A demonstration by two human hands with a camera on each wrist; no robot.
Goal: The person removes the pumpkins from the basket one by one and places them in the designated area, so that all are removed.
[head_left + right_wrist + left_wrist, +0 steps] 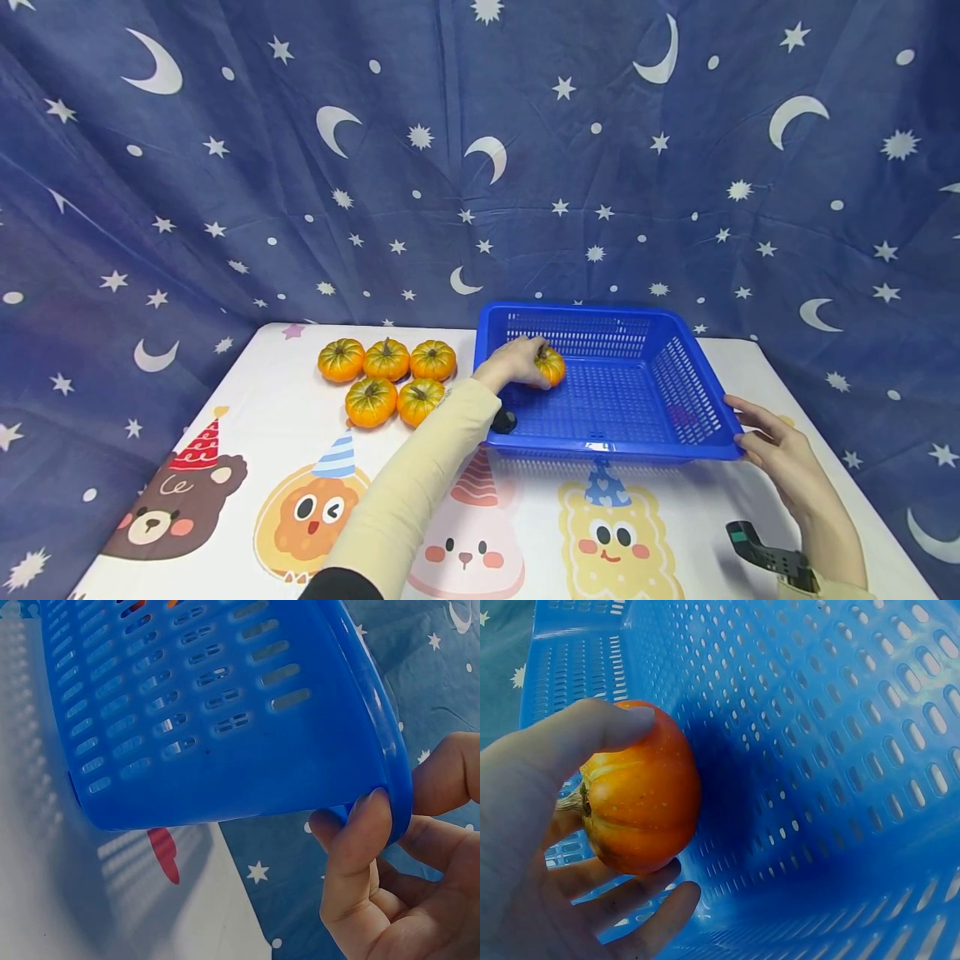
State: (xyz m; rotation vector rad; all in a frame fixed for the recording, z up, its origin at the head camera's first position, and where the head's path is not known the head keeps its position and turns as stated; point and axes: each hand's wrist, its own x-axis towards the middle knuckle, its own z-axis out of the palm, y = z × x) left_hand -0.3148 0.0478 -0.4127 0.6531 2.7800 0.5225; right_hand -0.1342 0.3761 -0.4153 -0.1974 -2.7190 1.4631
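My left hand (517, 363) grips a small orange pumpkin (551, 367) inside the blue plastic basket (592, 446), near its left end. In the left wrist view the thumb lies over the top of the pumpkin (649, 795), its stem faces the palm, and other fingers curl beneath it, close over the slotted basket floor. At the right end my right hand (780, 450) pinches the basket rim; the right wrist view shows thumb and fingers (358, 840) around the rim's corner. Left of the basket, several more orange pumpkins (371, 402) sit in two rows on the table.
A white tablecloth (300, 450) printed with cartoon animals covers the table. Behind it hangs a dark blue curtain (420, 208) with moons and stars. The left forearm crosses in front of the basket's left side, beside the pumpkin group.
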